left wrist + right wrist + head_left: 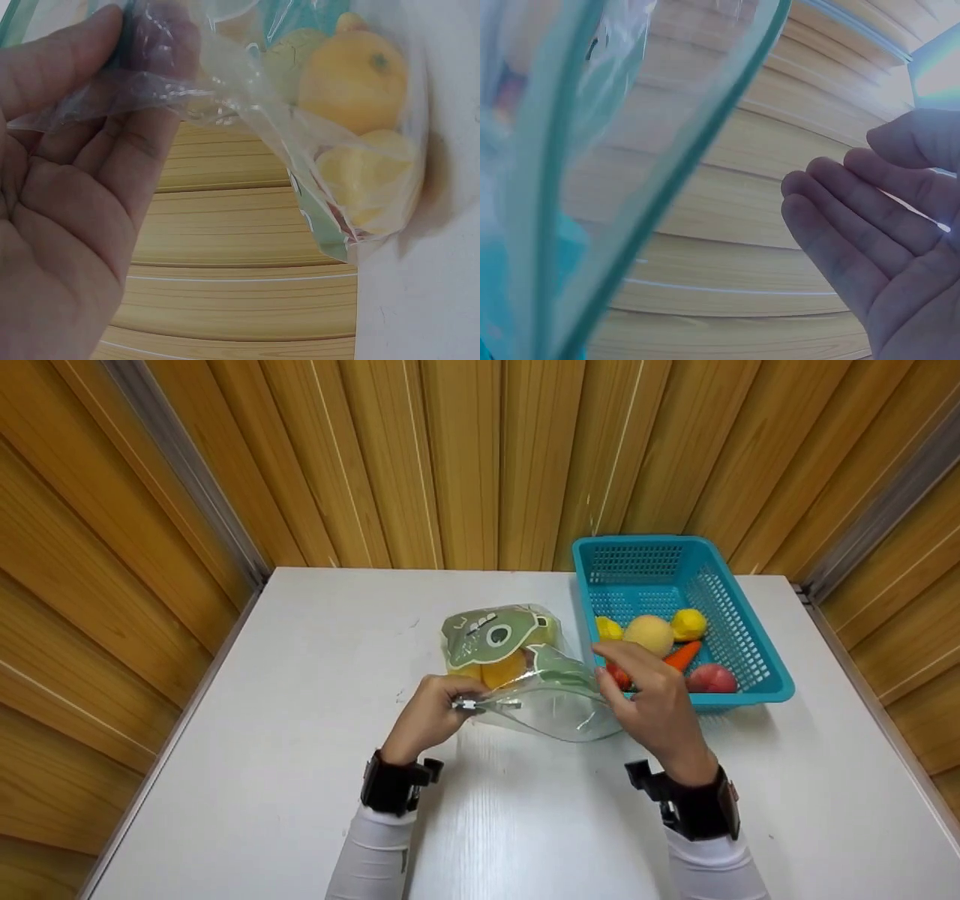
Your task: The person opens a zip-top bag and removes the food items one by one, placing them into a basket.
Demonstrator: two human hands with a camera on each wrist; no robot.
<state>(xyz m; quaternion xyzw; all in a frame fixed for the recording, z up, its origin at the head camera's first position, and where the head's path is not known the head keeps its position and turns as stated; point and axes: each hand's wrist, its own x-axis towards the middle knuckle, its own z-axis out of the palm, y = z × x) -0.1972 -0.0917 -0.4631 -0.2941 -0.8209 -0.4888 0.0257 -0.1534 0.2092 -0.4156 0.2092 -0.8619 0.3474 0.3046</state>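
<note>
White sleeves (379,840) are reaching in; the left hand (435,712) is pinching one clear bag (487,637).
Finger and thumb are gripping its rim, while the right hand (656,709) is holding nothing, thumb parted from loosely bent fingers near the mouth. Resting on the white surface (285,697), the bag is lying diagonally along its length, mouth gaping toward the person, closed end pointing away leftward. Its green print is showing one big eye; at least one orange (356,82) and one yellow fruit (371,180) are sitting inside. Rightward, one teal basket (750,622) is holding two lemons (688,625), one peach (649,636), one carrot (682,656) and two reddish pieces (712,679).
</note>
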